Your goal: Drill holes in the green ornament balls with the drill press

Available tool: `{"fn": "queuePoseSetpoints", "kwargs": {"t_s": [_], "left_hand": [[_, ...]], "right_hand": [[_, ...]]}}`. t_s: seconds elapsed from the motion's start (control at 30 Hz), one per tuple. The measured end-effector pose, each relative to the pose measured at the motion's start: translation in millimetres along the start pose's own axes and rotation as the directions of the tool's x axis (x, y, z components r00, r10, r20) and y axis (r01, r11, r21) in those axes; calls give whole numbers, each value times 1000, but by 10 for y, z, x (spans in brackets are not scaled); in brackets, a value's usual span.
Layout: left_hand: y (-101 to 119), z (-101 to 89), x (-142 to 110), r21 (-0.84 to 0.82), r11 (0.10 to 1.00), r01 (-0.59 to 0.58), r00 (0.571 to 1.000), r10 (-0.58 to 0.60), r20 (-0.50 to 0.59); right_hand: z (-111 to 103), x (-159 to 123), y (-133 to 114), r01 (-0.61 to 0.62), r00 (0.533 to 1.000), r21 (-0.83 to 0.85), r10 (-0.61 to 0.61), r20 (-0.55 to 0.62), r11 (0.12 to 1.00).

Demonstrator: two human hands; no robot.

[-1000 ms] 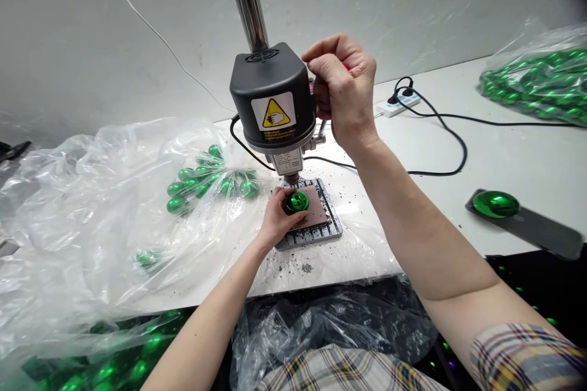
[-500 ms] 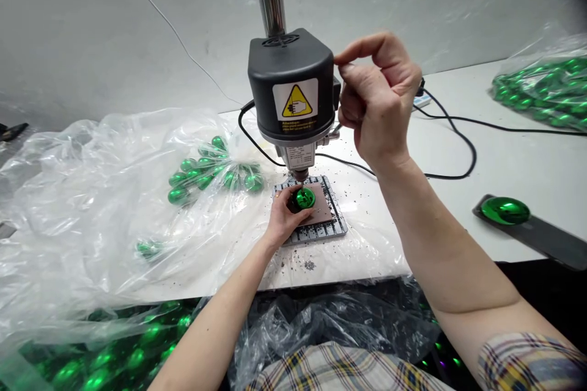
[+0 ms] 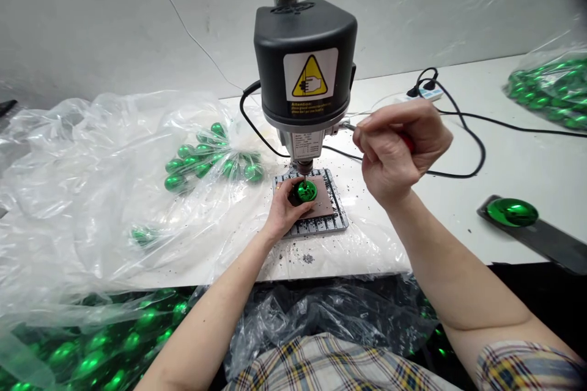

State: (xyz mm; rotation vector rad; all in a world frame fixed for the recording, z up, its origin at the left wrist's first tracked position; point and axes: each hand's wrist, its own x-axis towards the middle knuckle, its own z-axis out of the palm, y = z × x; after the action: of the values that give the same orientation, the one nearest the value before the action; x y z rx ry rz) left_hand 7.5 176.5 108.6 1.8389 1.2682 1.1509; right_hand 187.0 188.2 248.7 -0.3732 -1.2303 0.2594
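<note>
My left hand [image 3: 287, 206] grips a shiny green ball [image 3: 307, 191] between thumb and fingers, pressing it on a brown board [image 3: 324, 204]. Under the board lies the drill press's slotted metal base [image 3: 342, 220]. Directly above the ball is the drill chuck [image 3: 304, 167]; its bit reaches the top of the ball, though I cannot tell how deep. My right hand [image 3: 398, 149] is closed around the feed lever [image 3: 349, 126] at the side of the black drill press [image 3: 305, 61]. A bit of red on the lever's grip shows between the fingers.
Clear plastic bags [image 3: 92, 165] with green balls [image 3: 202, 159] spread over the left. Another bag of balls [image 3: 548, 95] sits at the back right. A green oval piece [image 3: 512, 212] rests on a dark flat object [image 3: 559, 247]. Black cables [image 3: 477, 146] run to a power strip [image 3: 424, 93]. Dark shavings surround the base.
My right hand has come down and toward me, from beside the motor housing to below it, turning the lever. My left hand still holds the ball in place. The view has shifted slightly.
</note>
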Motion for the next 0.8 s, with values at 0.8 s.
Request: {"fn": "queuePoseSetpoints", "kwargs": {"t_s": [0.8], "left_hand": [[61, 0, -45, -12, 1000, -17, 997, 16, -69]], "right_hand": [[187, 305, 41, -18, 1000, 34, 17, 7, 999]]}}
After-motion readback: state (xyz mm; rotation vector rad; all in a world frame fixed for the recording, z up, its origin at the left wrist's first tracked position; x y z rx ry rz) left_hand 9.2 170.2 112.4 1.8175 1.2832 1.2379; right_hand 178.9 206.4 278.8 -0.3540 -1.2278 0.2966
